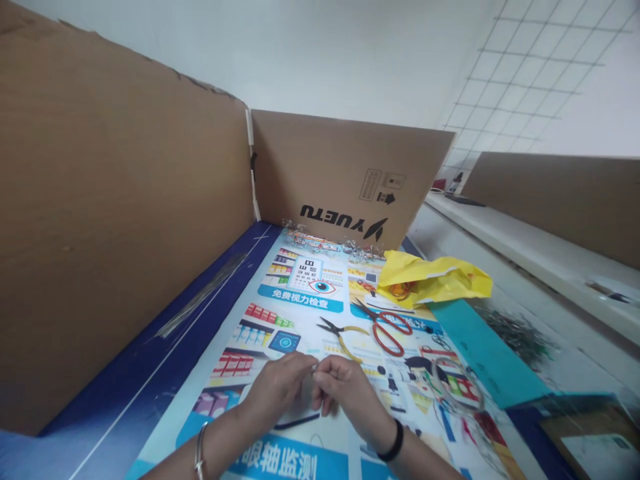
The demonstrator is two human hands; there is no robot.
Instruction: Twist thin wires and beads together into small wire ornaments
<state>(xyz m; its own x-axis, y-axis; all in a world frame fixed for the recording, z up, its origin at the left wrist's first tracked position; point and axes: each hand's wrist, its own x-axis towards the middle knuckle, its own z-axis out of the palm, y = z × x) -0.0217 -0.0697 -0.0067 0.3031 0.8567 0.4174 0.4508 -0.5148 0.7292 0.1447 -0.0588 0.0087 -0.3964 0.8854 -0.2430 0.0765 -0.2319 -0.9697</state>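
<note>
Above the printed poster sheet point(280, 320), my left hand point(280, 383) and my right hand point(347, 387) meet at the fingertips. Both are closed in a pinch around a tiny shiny piece point(315, 367), too small and too covered by the fingers to name. Just beyond them lie pliers point(345, 333) with yellow handles, their jaws apart. Scissors point(387, 331) with red handles rest beside the pliers, blades pointing away. A coil of thin wire point(457, 387) sits to the right of my right hand.
Cardboard panels point(125, 193) wall the left side and the back point(340, 173). A crumpled yellow bag point(440, 277) lies at the right. Thin straight wires point(203, 297) lie on the left, twisted wire bits point(363, 250) at the back, and a tangled wire heap point(517, 337) at the right.
</note>
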